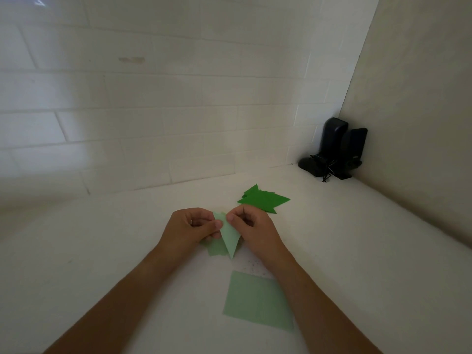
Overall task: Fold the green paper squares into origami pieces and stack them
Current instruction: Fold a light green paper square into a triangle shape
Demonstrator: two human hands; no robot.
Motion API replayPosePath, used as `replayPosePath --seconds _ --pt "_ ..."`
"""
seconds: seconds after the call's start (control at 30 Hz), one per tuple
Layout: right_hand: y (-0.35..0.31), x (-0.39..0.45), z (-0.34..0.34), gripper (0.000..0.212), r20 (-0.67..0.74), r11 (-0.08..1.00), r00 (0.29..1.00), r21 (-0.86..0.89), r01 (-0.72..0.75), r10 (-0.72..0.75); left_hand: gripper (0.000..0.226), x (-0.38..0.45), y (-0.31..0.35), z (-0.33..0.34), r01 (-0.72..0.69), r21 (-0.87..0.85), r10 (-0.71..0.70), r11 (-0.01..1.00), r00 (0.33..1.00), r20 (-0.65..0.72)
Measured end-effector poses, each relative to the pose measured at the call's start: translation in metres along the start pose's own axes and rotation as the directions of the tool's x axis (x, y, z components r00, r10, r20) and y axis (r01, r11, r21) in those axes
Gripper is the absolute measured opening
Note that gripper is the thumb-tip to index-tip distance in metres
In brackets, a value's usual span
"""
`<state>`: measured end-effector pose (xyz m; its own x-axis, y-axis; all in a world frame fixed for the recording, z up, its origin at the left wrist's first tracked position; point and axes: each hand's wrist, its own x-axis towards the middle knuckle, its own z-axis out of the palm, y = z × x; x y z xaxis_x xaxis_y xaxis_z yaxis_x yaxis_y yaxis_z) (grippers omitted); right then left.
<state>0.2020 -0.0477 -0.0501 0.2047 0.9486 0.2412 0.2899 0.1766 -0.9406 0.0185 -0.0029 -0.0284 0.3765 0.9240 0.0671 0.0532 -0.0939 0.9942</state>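
Both hands hold a pale green paper piece [229,236] folded to a narrow point that aims toward me, just above the white table. My left hand [194,228] pinches its upper left edge, and my right hand [251,226] pinches its upper right edge. More pale green paper [217,249] lies under my left hand, partly hidden. A flat pale green paper square [258,301] lies on the table near me, between my forearms. A pile of dark green folded pieces [264,199] sits just beyond my right hand.
Two black speakers [334,149] with a tangled cable stand in the far right corner. A white tiled wall [153,111] closes the back and a plain wall [421,123] the right side of the white table [102,251].
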Motion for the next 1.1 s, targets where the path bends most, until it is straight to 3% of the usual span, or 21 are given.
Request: replayPosePath --seconds 0.27,0.43,0.53,0.67,0.77,0.9,1.1 --pt "-0.002 0.0 0.001 0.009 -0.004 1.0 1.0 -0.006 0.0 0.0 0.005 0.002 -0.005 -0.002 -0.059 0.028 0.058 0.998 0.998 0.023" --pt "-0.003 -0.001 0.0 0.007 -0.003 0.999 1.0 -0.029 0.016 -0.016 0.027 0.003 -0.004 -0.001 -0.068 0.078 0.067 0.995 0.998 0.017" --pt "-0.004 -0.001 0.0 0.009 0.001 0.999 1.0 -0.031 0.02 -0.02 0.029 0.002 -0.004 -0.001 -0.081 0.052 0.081 0.995 0.997 0.009" --pt "-0.005 -0.001 0.001 0.011 -0.015 1.0 1.0 -0.007 0.011 -0.011 0.024 0.002 -0.005 0.0 -0.09 0.058 0.09 0.994 0.996 0.005" --pt "-0.006 -0.002 0.001 0.011 -0.035 0.999 0.999 0.039 -0.018 0.02 0.004 0.002 -0.004 0.001 -0.085 0.027 0.083 0.996 0.995 0.059" --pt "-0.009 -0.004 0.001 0.012 -0.044 0.998 0.999 0.053 -0.026 0.028 0.038 0.004 -0.007 0.0 -0.079 0.011 0.076 0.997 0.982 0.175" --pt "-0.01 -0.004 0.0 0.017 -0.034 1.0 0.999 0.028 0.003 -0.002 0.023 0.006 -0.009 0.001 -0.107 0.095 0.094 0.99 0.987 0.131"
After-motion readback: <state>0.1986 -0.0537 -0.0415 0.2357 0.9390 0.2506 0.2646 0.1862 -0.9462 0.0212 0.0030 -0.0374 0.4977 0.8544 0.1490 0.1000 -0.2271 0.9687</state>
